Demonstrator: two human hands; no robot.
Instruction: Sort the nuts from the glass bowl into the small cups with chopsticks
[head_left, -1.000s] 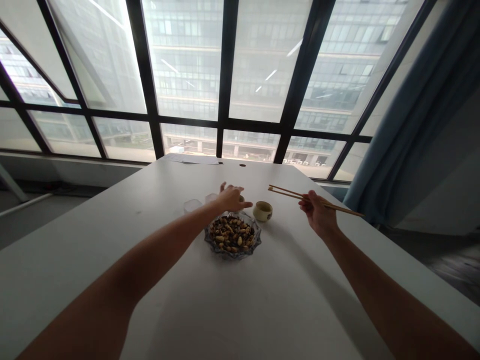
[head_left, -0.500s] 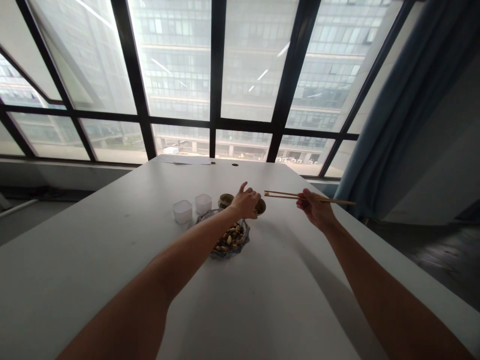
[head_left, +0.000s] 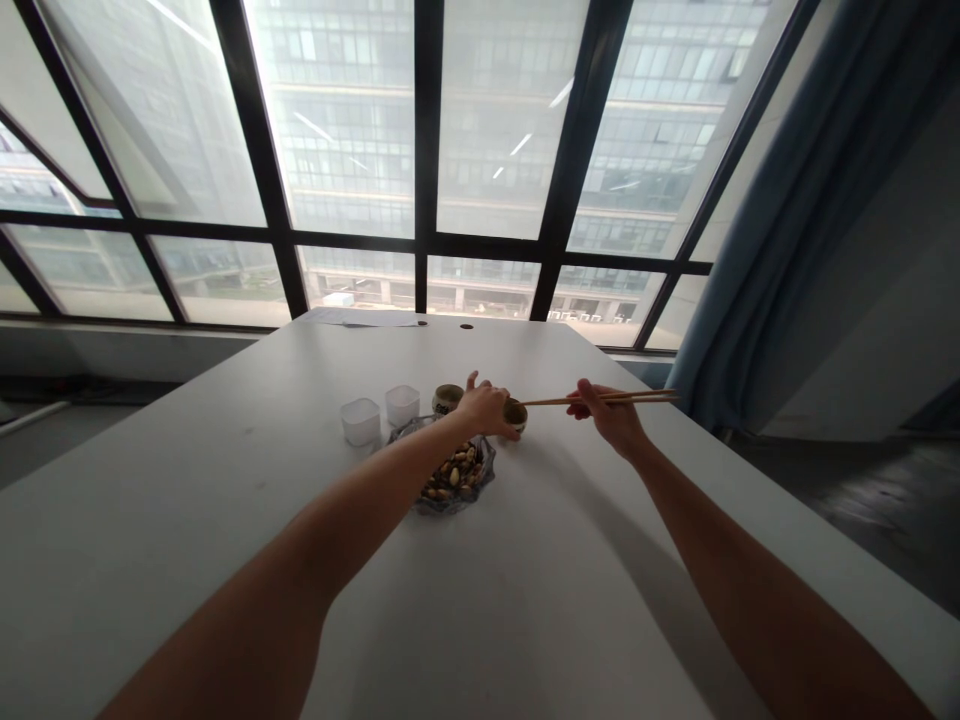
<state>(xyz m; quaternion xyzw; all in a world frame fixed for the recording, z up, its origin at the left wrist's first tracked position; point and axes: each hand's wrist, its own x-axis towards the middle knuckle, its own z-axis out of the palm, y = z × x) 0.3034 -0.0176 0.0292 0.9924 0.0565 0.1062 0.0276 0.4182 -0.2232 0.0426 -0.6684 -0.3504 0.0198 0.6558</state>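
My left hand (head_left: 486,408) grips a small ceramic cup (head_left: 516,414), its fingers over the left side and thumb at the near side. In my right hand (head_left: 607,415) is a pair of wooden chopsticks (head_left: 553,401), held nearly level. Their tips reach the cup's mouth; whether anything is between them is too small to tell. Beneath my left forearm lies a glass bowl (head_left: 489,465) of mixed nuts (head_left: 454,476), partly hidden by the arm. A second ceramic cup (head_left: 448,398) with dark markings stands just left of my left hand.
Two translucent plastic cups (head_left: 361,422) stand left of the bowl on the white table (head_left: 480,620). Sheets of paper (head_left: 367,317) lie at the table's far edge, near a round hole (head_left: 466,326). Windows rise behind; a blue curtain (head_left: 757,240) hangs at the right.
My right hand has moved left, bringing the chopstick tips to the cup. Earlier the tips held a small pale piece, right of the cup. My left hand stays at the cup.
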